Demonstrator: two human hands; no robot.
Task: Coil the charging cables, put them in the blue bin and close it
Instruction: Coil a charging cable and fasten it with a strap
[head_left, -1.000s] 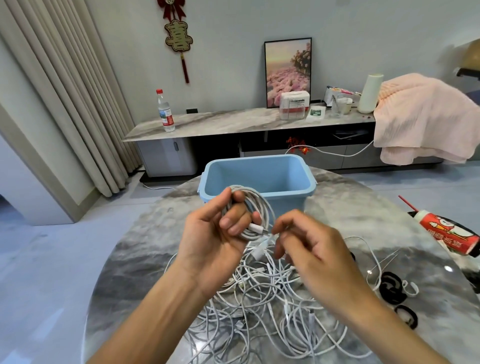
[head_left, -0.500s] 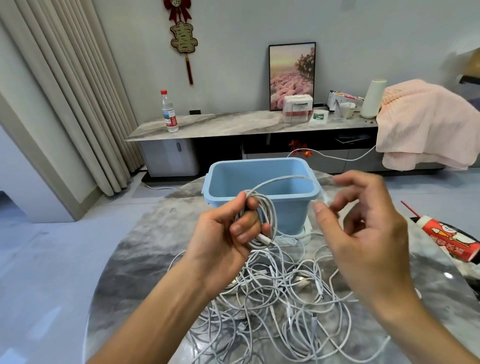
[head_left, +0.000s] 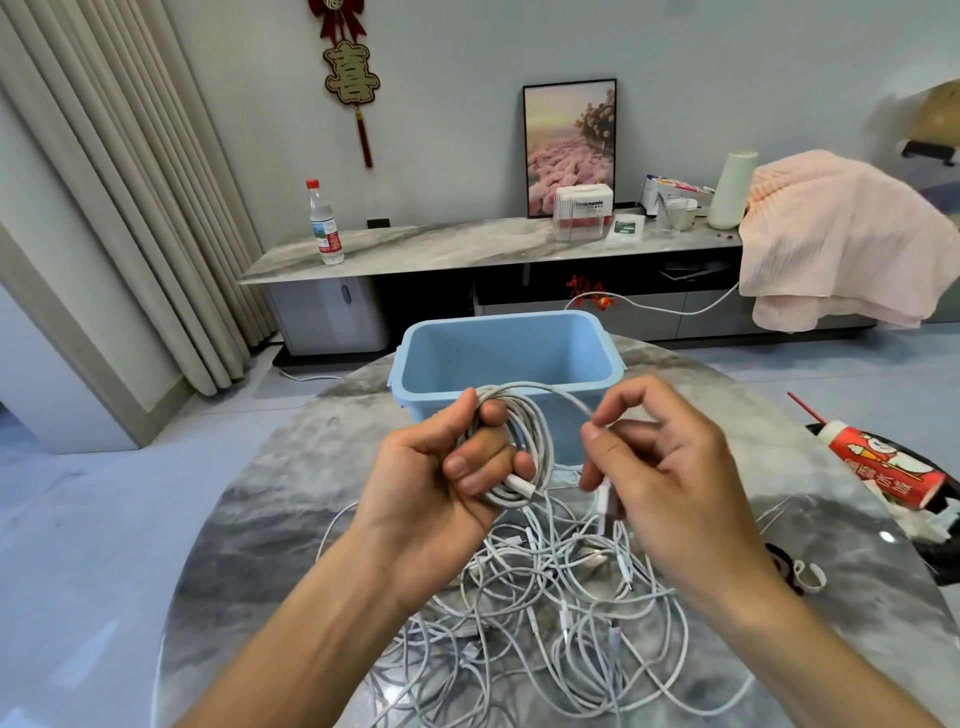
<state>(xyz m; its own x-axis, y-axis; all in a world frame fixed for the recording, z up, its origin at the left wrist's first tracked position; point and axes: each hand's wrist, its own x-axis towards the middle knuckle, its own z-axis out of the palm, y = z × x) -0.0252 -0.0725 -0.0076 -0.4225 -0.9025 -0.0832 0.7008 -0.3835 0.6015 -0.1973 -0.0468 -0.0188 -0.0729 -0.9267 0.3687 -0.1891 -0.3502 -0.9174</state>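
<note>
White loose cables (head_left: 545, 613) lie in a messy pile at 6 o'clock on the table. Our left hand (head_left: 441, 483) grips the coil (head_left: 519, 447), and our right hand (head_left: 670, 467) has swung back, pinching the last end (head_left: 605, 499). One wrap more, then the empty blue bin (head_left: 506, 364) at 12 o'clock.

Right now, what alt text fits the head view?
Left hand grips a coiled white cable while the right hand pinches its loose end, above a tangled cable pile on a marble table. An open blue bin stands behind.
</note>
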